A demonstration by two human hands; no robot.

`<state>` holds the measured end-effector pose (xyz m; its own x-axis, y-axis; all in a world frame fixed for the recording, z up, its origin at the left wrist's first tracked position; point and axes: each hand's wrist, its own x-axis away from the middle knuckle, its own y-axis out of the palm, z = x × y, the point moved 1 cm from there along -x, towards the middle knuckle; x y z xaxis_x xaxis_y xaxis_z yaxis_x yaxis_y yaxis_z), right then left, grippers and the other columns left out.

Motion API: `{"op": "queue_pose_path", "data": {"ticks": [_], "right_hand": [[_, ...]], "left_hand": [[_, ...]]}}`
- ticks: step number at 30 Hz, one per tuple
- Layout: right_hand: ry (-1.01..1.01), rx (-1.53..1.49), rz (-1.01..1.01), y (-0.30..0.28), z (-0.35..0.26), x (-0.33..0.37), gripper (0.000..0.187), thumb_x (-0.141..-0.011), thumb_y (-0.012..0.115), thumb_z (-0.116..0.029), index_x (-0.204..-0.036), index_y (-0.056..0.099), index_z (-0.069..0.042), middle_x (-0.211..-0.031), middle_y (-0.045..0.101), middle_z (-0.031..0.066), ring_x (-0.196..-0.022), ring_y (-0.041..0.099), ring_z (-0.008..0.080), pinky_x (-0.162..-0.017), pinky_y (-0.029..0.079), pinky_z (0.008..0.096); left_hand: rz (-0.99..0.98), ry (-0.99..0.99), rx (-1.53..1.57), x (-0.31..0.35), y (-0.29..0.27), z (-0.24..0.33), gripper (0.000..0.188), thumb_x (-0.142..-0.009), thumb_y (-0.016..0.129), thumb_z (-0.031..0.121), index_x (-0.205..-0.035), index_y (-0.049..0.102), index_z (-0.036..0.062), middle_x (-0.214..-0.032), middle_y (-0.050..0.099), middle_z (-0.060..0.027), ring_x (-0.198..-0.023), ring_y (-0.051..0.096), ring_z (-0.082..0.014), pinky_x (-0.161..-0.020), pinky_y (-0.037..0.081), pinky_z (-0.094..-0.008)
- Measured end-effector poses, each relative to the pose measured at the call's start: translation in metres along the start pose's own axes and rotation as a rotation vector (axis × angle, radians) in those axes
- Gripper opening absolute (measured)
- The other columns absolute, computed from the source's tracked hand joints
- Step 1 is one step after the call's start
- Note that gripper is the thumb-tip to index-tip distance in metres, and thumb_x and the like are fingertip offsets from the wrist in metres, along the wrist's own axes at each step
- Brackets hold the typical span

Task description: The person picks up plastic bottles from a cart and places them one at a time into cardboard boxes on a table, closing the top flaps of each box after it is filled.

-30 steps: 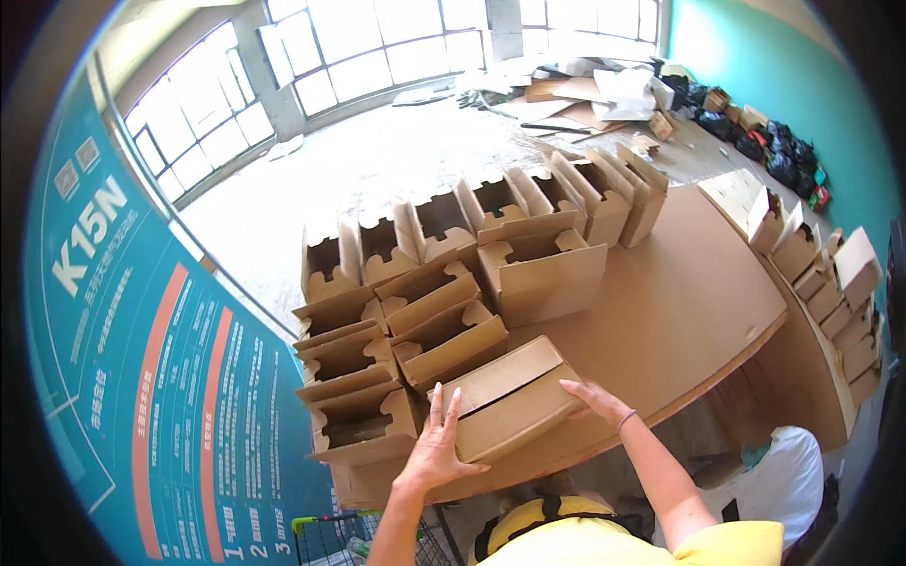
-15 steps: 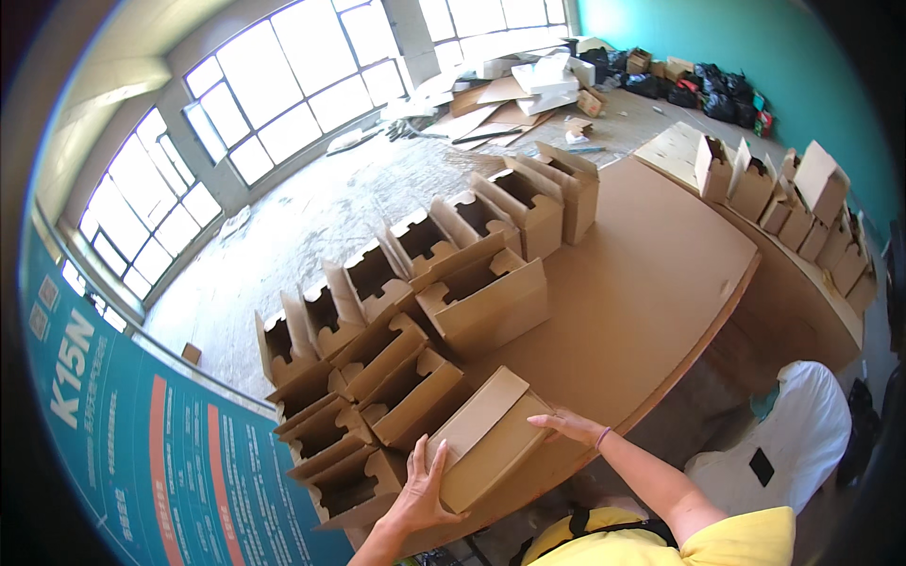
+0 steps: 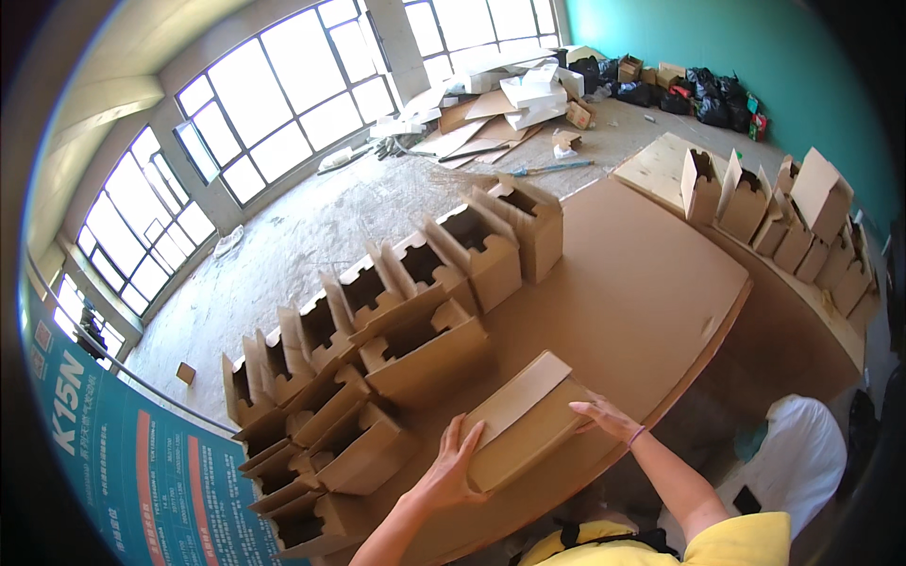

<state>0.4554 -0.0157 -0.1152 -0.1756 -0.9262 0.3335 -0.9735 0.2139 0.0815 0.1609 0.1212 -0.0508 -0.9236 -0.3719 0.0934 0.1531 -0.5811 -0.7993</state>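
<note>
Showing plain brown on the box point(image 3: 530, 436), paler on its flap point(image 3: 519, 400), and brown on the other boxes point(image 3: 439, 363) and worktop point(image 3: 628, 274). Spreading teal across the banner point(image 3: 99, 462), with white print and salmon stripes point(image 3: 151, 491); showing turquoise along the wall point(image 3: 802, 113). Wearing yellow on the sleeve point(image 3: 746, 542), purplish pink on the wristband point(image 3: 638, 434). Showing white on the sack point(image 3: 800, 448).

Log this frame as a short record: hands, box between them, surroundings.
Left hand: against left end of closed box
Right hand: at its right end; firm contact unclear
Position: over the cardboard-topped table; whether lifted unclear
Open boxes: cardboard, in rows to the left
Side table: at right, bearing more boxes
Background: black bags by a teal wall; windows
</note>
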Motion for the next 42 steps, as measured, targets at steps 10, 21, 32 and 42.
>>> {"op": "queue_pose_path", "data": {"ticks": [10,21,32,42], "right_hand": [[-0.092,-0.055,0.308,-0.152,-0.046,-0.115,0.071,-0.087,0.058,-0.054,-0.139,0.046,-0.009,-0.133,0.052,0.0121,-0.124,0.048,0.0260,-0.081,0.056,0.0408],[-0.295,0.190,0.304,-0.157,-0.044,-0.258,0.100,-0.078,0.063,-0.065,-0.146,0.032,0.001,-0.134,0.052,0.0240,-0.123,0.052,0.0283,-0.101,0.043,0.0344],[-0.496,1.192,1.074,-0.583,-0.115,-0.174,0.032,-0.078,0.064,-0.027,-0.102,0.063,-0.005,-0.105,0.064,0.0141,-0.098,0.062,0.0339,-0.083,0.052,0.0450],[0.028,1.246,1.147,-0.665,-0.098,-0.178,0.048,-0.078,0.059,-0.002,-0.125,0.055,-0.011,-0.125,0.057,0.0161,-0.104,0.061,0.0379,-0.089,0.052,0.0449]], "left_hand": [[-0.035,-0.144,-0.343,-0.247,-0.040,0.008,0.130,-0.049,0.092,0.032,-0.152,0.015,0.0134,-0.152,0.014,-0.0290,-0.138,0.020,-0.0491,-0.113,0.026,-0.0512],[0.196,-0.454,-0.658,-0.295,-0.018,-0.036,0.104,-0.067,0.074,0.000,-0.151,0.016,0.0181,-0.156,0.014,-0.0229,-0.134,0.024,-0.0558,-0.108,0.037,-0.0507],[0.352,0.020,-0.382,-0.289,0.208,0.074,0.074,-0.089,0.062,0.033,-0.147,0.028,0.0021,-0.154,0.022,-0.0220,-0.143,0.019,-0.0395,-0.117,0.012,-0.0534],[0.321,-0.121,-0.179,-0.283,0.239,0.076,0.065,-0.091,0.051,0.021,-0.148,0.026,0.0028,-0.156,0.016,-0.0221,-0.144,0.012,-0.0406,-0.116,0.008,-0.0549]]}}
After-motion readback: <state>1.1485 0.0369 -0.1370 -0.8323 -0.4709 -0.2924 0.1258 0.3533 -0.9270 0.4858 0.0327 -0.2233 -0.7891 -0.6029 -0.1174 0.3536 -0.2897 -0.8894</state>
